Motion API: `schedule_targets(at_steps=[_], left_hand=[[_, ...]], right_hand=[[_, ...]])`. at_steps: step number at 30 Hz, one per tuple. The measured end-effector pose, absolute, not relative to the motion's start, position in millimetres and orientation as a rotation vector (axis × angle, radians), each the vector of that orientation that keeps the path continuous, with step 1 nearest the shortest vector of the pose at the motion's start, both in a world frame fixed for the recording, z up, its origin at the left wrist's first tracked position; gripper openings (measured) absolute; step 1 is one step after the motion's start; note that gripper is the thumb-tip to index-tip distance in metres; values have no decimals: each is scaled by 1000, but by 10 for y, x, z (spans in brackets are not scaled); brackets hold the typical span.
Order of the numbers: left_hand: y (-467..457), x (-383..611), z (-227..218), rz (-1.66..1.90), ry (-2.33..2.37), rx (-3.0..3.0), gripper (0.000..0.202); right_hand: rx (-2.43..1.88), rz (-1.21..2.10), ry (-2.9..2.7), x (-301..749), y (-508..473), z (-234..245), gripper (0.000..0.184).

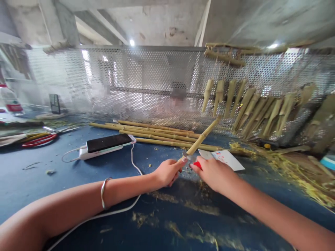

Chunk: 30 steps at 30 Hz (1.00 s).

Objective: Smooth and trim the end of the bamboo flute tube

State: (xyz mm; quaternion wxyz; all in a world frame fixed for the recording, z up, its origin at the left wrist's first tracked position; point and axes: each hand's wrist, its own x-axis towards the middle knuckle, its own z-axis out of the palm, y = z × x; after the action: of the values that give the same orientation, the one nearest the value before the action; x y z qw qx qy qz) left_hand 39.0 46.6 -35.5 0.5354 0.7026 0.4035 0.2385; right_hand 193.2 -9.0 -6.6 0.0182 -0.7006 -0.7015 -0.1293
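One bamboo stick (202, 136), lower end pinched in left-hand fingers (181, 161), right hand (213, 173) just beside

The right hand (213, 173) hid most of a small red object (197, 165), so its kind could not be told. Behind the perforated grey metal screen (146, 83), blurred figures (178, 104) were indistinct, and left of the screen a white-and-red machine (9, 101) was cut off by the picture's edge.

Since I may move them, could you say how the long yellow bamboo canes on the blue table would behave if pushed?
Being round and straight, the long yellow bamboo canes would probably roll easily across the flat blue table. They look stiff, not floppy, and probably light for their length.
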Motion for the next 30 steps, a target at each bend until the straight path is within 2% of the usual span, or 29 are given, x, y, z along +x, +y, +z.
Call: schedule_targets(at_steps=[4, 11, 16, 21, 30], left_hand=[[494, 371, -269, 498, 933, 1548, 54], [669, 310, -122, 368, 735, 1589, 31], [721, 224, 6, 131, 655, 1531, 24], [679, 197, -60, -126, 606, 1501, 27], [608, 264, -147, 11, 715, 1776, 35]], right_hand=[[-2145, -372, -2084, 2242, -55, -33, 37], [-1984, -198, -1624, 2657, -326, -55, 29], [-1928, -148, -1531, 2784, -437, -99, 27], [-1885, 255, -1659, 2906, -403, -183, 28], [-2009, 489, -1569, 3074, -456, -252, 45]])
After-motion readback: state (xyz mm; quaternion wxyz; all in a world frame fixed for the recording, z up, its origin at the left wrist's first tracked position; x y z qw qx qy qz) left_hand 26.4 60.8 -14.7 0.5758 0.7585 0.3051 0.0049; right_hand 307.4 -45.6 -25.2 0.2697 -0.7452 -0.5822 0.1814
